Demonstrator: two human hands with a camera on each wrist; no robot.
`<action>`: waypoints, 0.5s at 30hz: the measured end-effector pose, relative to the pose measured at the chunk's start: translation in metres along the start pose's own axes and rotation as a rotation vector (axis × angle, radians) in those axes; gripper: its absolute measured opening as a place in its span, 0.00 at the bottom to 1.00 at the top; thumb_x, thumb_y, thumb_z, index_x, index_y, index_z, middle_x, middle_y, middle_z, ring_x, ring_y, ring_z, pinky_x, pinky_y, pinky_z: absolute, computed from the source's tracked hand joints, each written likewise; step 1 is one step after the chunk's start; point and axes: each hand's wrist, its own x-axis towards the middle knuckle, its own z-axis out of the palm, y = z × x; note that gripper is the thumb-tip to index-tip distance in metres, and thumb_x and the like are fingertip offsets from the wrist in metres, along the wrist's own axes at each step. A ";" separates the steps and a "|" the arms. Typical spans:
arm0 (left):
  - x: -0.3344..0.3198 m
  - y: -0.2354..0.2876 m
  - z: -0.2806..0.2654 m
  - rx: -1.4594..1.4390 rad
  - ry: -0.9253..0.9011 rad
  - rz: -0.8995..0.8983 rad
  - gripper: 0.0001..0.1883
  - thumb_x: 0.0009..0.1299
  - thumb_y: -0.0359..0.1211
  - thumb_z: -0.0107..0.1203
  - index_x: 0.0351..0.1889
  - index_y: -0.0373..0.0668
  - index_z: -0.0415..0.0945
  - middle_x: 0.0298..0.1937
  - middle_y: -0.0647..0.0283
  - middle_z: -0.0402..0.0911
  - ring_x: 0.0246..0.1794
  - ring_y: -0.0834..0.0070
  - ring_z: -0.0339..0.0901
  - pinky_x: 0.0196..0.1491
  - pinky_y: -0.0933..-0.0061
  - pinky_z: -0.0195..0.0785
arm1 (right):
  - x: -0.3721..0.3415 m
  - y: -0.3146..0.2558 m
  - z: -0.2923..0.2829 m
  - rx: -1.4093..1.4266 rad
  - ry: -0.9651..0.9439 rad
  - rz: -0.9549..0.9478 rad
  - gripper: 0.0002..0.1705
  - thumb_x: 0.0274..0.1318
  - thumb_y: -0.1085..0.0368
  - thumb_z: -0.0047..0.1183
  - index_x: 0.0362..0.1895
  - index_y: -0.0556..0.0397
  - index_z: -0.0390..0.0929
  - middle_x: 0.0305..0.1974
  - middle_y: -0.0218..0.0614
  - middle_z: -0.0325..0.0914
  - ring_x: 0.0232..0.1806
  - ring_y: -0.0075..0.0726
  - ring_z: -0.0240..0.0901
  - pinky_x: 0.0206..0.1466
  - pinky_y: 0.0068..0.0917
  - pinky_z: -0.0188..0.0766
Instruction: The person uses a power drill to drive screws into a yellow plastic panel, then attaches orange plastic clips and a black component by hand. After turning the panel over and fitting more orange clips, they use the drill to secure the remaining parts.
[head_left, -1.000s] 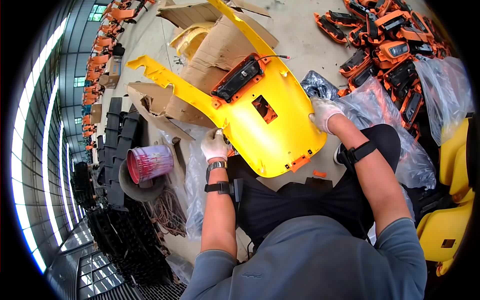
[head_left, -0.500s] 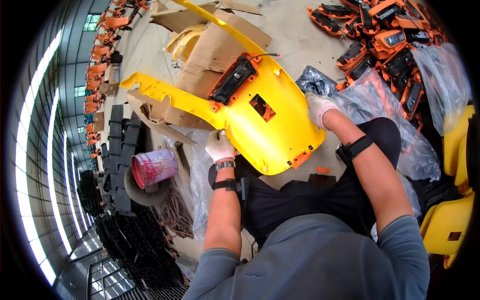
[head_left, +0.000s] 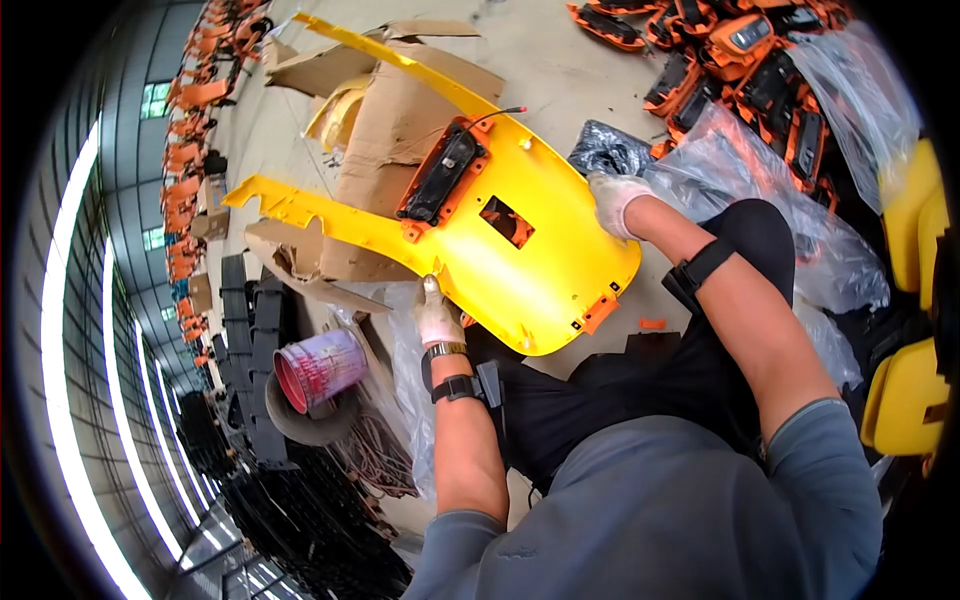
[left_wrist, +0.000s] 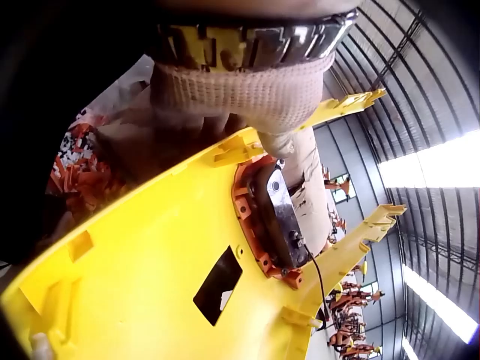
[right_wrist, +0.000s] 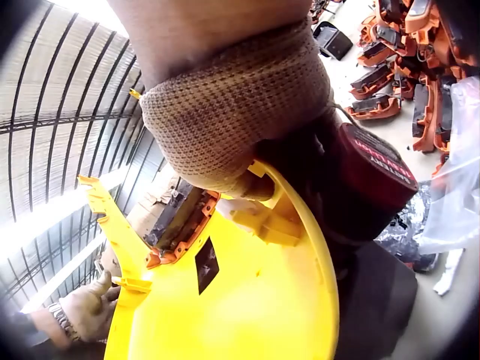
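A yellow plastic panel (head_left: 545, 265) with two long arms leans from the lap toward a cardboard box. My left hand (head_left: 436, 312), in a whitish knit glove, grips its left edge, thumb on the near face and fingers behind. My right hand (head_left: 618, 203), gloved too, holds the opposite edge, its fingers partly hidden. Between the arms sits a black lamp-like unit (head_left: 445, 172) in an orange frame, with a thin cable. A small orange piece (head_left: 601, 312) is at the panel's lower edge. In the right wrist view a dark red battery pack (right_wrist: 375, 169) shows just beyond the right hand.
Cardboard (head_left: 385, 135) lies behind the panel. Orange-and-black units (head_left: 735, 80) are heaped at the upper right, beside clear plastic sheeting (head_left: 770, 215). A paint-stained bucket (head_left: 322, 368) and stacked black parts (head_left: 300, 520) stand left; more yellow panels (head_left: 905, 398) stand right.
The head view has turned, so the surroundings have shifted in frame. The panel sits slightly farther left in the picture, still held by both hands. The left thumb now points up along the edge.
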 end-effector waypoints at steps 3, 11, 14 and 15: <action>0.002 -0.001 -0.003 0.003 -0.061 0.040 0.29 0.75 0.41 0.55 0.67 0.33 0.62 0.57 0.50 0.76 0.52 0.57 0.78 0.54 0.57 0.75 | 0.000 0.001 0.001 0.052 0.015 0.024 0.37 0.40 0.75 0.67 0.59 0.60 0.67 0.51 0.51 0.80 0.56 0.53 0.77 0.52 0.42 0.76; 0.015 -0.010 0.006 0.225 0.161 0.088 0.20 0.75 0.34 0.54 0.59 0.28 0.72 0.50 0.52 0.80 0.44 0.64 0.80 0.45 0.62 0.76 | 0.004 0.004 0.013 -0.055 0.091 -0.079 0.34 0.42 0.75 0.64 0.57 0.64 0.68 0.48 0.54 0.81 0.53 0.52 0.80 0.50 0.40 0.78; 0.008 -0.006 0.009 0.274 0.147 0.114 0.22 0.76 0.37 0.54 0.60 0.29 0.71 0.52 0.52 0.80 0.45 0.63 0.80 0.48 0.62 0.76 | -0.007 0.003 0.002 0.017 -0.030 -0.051 0.28 0.51 0.73 0.54 0.58 0.64 0.67 0.47 0.56 0.81 0.50 0.53 0.81 0.49 0.41 0.78; 0.004 -0.001 0.011 0.311 0.146 0.122 0.23 0.76 0.39 0.54 0.60 0.29 0.71 0.53 0.52 0.79 0.46 0.63 0.80 0.48 0.62 0.76 | -0.006 0.003 0.003 0.053 -0.049 -0.041 0.26 0.54 0.72 0.50 0.59 0.64 0.66 0.46 0.56 0.81 0.48 0.54 0.81 0.48 0.42 0.78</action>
